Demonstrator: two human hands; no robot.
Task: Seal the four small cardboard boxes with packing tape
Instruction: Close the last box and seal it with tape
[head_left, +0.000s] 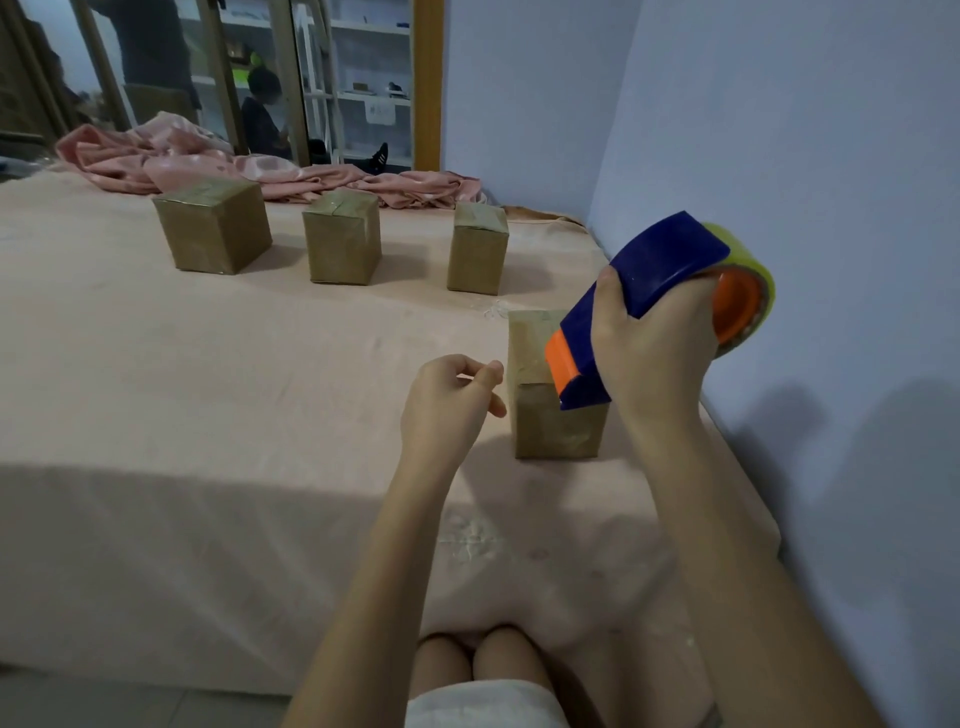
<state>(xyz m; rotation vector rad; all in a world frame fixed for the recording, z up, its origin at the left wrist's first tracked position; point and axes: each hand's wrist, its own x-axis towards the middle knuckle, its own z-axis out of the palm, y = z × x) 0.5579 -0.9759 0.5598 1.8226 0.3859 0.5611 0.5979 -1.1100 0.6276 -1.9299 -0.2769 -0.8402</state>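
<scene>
A row of three small cardboard boxes stands at the back of the bed: a left box, a middle box and a right box. A fourth cardboard box sits nearer, toward the right. My right hand grips a blue and orange tape dispenser with a yellowish tape roll, held over that near box and hiding part of its top. My left hand hovers just left of the box, fingers loosely curled, holding nothing.
The boxes rest on a pink-sheeted bed. A crumpled pink cloth lies along the far edge. A pale blue wall runs close on the right. Another person sits by shelves behind a doorway. My knees show at the bottom.
</scene>
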